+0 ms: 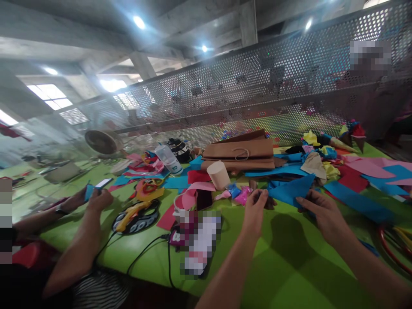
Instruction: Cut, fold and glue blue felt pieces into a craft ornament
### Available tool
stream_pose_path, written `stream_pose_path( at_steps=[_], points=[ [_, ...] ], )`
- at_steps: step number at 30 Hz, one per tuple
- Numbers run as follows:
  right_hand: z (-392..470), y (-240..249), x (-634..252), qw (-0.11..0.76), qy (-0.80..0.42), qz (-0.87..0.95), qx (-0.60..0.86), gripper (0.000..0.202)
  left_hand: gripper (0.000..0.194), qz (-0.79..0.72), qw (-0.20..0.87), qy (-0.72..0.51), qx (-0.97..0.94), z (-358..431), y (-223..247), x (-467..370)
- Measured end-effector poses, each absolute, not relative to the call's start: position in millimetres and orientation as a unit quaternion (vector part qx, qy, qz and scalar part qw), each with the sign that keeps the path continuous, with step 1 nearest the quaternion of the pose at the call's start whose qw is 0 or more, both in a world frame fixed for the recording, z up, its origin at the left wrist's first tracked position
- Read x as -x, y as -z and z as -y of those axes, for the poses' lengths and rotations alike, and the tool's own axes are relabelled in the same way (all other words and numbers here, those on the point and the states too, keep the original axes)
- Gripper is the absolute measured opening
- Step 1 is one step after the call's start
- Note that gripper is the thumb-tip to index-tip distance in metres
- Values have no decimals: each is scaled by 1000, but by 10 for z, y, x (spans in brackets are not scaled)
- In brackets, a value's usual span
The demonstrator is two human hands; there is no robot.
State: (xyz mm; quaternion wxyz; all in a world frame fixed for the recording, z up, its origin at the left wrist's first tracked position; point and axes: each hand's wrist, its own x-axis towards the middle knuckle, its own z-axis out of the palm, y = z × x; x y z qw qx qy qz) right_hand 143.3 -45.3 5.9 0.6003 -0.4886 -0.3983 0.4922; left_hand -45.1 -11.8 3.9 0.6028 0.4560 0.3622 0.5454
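Observation:
My left hand is closed in a pinch above the green table. Dark brown material, perhaps paper, shows at its fingertips. Between thumb and fingers, my right hand grips a blue sheet of paper, folded or curved to a point at its upper right. The sheet's left end comes close to my left fingers; whether they touch it I cannot tell. Just beyond my left hand lie a pink shiny packet, a blue one and an upright cream roll.
Folded brown paper lies at the back before a perforated metal screen. Blue strips and crumpled yellow paper lie right. A phone, cables, scissors and a plastic cup sit left. Another person's hands hold a phone.

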Motion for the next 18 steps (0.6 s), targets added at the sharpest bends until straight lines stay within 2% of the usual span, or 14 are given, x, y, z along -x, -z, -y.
stream_pose_path(
  at_steps=[3, 7, 10, 15, 18],
  points=[
    [470, -18, -1387, 611, -496, 378, 488, 32, 38, -344, 603, -497, -521, 153, 25, 395],
    [505, 0, -1289, 601, -509, 389, 478, 32, 34, -360, 546, -442, -614, 177, 85, 324],
    [504, -26, -1283, 571, -504, 407, 504, 35, 38, -409, 531, -444, -595, 159, 65, 335],
    [473, -87, -1401, 607, -483, 362, 516, 37, 39, -417, 572, -448, -547, 134, -5, 382],
    [467, -67, -1434, 592, -495, 380, 509, 35, 38, -425, 561, -480, -524, 129, -18, 381]
  ],
)
